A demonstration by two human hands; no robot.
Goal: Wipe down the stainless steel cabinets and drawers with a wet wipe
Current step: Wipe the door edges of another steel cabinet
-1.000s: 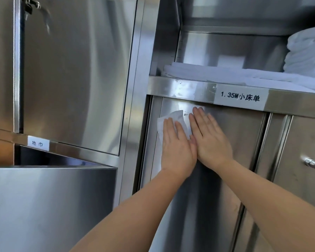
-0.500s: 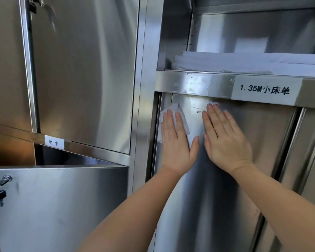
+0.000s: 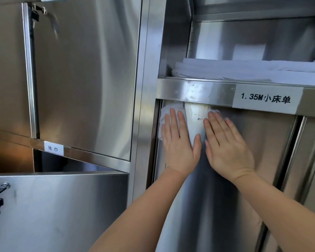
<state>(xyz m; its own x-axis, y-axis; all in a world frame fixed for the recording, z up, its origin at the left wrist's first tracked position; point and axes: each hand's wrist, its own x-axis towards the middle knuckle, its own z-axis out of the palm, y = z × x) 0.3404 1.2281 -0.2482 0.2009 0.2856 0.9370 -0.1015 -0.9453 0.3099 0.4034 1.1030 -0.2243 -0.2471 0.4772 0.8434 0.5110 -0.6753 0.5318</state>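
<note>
We wipe the steel cabinet door (image 3: 216, 206).
Our left hand (image 3: 178, 142) presses flat the crumpled white wet wipe (image 3: 171, 110); our right hand (image 3: 227, 142) lies flat, holding nothing.

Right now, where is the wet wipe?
In the head view, the wet wipe lies flat under the left hand, at the cabinet door's top left corner, just below the shelf edge.

left hand (image 3: 178, 142) flat, fingers straight (thumb out) | right hand (image 3: 227, 142) flat, beside it, apart
</note>
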